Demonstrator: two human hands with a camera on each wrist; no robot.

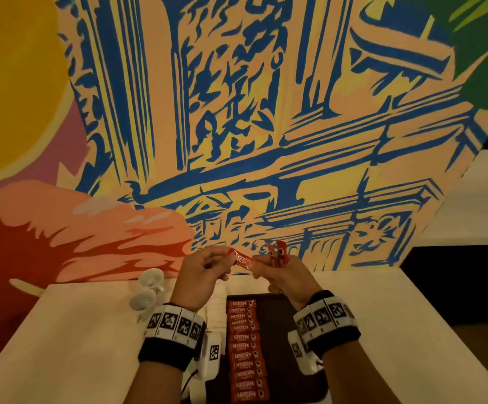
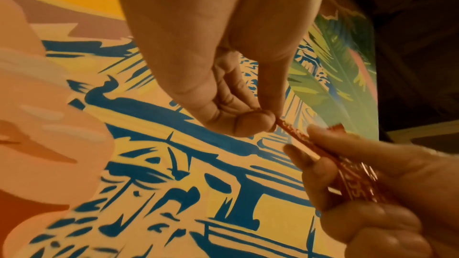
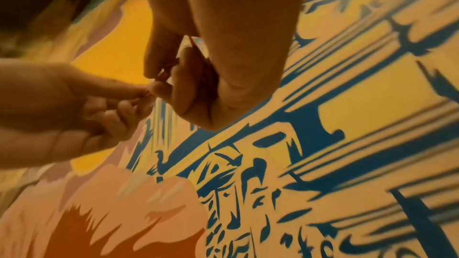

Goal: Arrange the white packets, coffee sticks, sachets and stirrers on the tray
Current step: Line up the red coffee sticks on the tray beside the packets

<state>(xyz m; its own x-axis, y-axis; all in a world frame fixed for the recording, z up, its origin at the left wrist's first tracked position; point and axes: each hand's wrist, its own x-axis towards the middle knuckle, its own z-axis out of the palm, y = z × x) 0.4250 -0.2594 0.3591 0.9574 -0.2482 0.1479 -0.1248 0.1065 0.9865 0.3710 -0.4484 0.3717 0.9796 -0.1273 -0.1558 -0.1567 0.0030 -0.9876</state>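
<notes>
Two white cups (image 1: 149, 290) stood at the far left of the pale table (image 1: 397, 316), one behind the other, close to the mural wall (image 1: 266, 126).

The left hand (image 1: 199, 275) was raised above the table, its thumb and fingers pinched on one end of a red coffee stick (image 1: 243, 260). In the left wrist view the pinch showed plainly: fingertip (image 2: 255, 121) and thumb closed on the tip of the stick (image 2: 298, 136), the other fingers curled in behind. A marker band (image 1: 175, 322) wrapped the wrist.

Below and between the hands, a dark tray (image 1: 277, 307) lay on the table. A row (image 1: 245, 351) of red sticks ran along its left part, laid side by side from the far edge toward the near one, each touching the next. Something white lay just left of the row; it may have been the white packets, but the left wrist hid most of it.

The stick in the air bridged the two hands, tilted down to the right. The right hand (image 1: 283, 275) held its other end at the fingertips, and the same hand's curled fingers gripped a small bunch (image 1: 277, 253) of further red sticks that stood up above the knuckles. The right wrist view was blurred, and showed only fingers of both hands (image 3: 174, 77) meeting around a sliver of red. The right wrist wore a like band (image 1: 324, 316).
</notes>
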